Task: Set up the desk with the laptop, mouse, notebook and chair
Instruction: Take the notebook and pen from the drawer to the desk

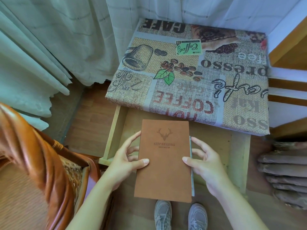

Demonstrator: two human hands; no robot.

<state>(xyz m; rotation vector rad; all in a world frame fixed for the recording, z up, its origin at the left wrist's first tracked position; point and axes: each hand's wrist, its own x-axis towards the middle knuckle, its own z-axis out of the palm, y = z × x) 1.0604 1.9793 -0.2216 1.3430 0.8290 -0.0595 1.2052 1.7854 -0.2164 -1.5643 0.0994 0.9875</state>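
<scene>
I hold a brown notebook [163, 161] with a deer emblem and the words "KEEP ON GOING" over an open wooden drawer [114, 130]. My left hand [126, 161] grips its left edge, thumb on the cover. On its right edge sits my right hand [201, 165], thumb also on the cover. The drawer is pulled out from under a desk [191, 68] covered with a coffee-print cloth. A brown wicker chair [38, 163] with a glossy wooden frame stands at the left, close to my left arm. No laptop or mouse is in view.
Pale curtains [49, 47] hang behind and to the left of the desk. A wooden shelf unit [289, 90] stands at the right, with a stack of folded fabric [282, 171] low beside it. My two grey shoes [179, 214] stand on the floor under the notebook.
</scene>
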